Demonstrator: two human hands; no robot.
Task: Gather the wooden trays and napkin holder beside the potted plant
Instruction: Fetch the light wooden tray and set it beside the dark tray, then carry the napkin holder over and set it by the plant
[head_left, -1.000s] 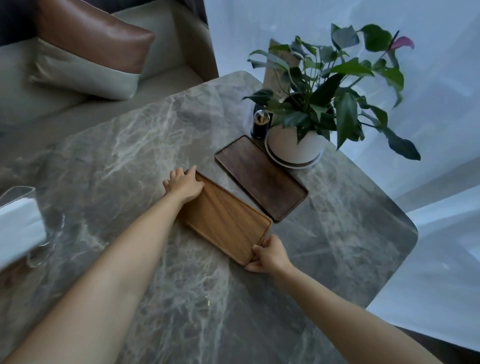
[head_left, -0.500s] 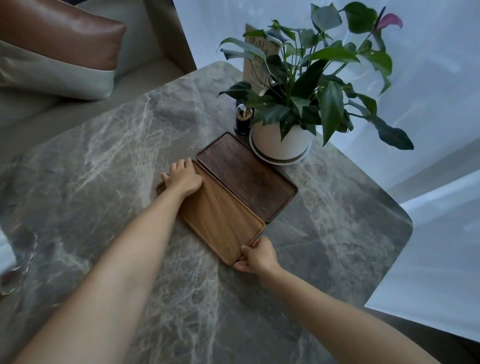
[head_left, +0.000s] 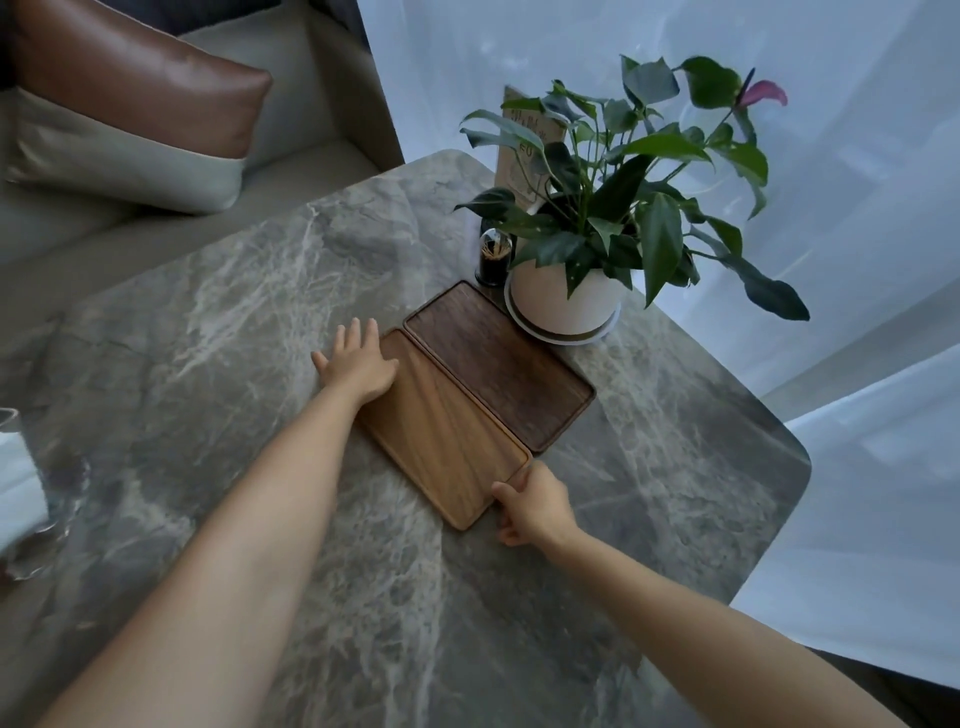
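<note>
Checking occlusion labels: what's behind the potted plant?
Behind the potted plant: a tan printed card standing upright, mostly hidden by leaves, and white curtain. A toothpick holder stands beside the pot. The card's base is covered.

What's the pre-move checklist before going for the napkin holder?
1. Light tray flush beside dark tray: ok.
2. Dark tray next to potted plant: ok.
3. Left hand free: not ok, flat on light tray.
4. Right hand free: not ok, at the tray's near corner.
5. Napkin holder located: ok, far left table edge, partly cropped.
6. Path to it clear: cannot tell.
</note>
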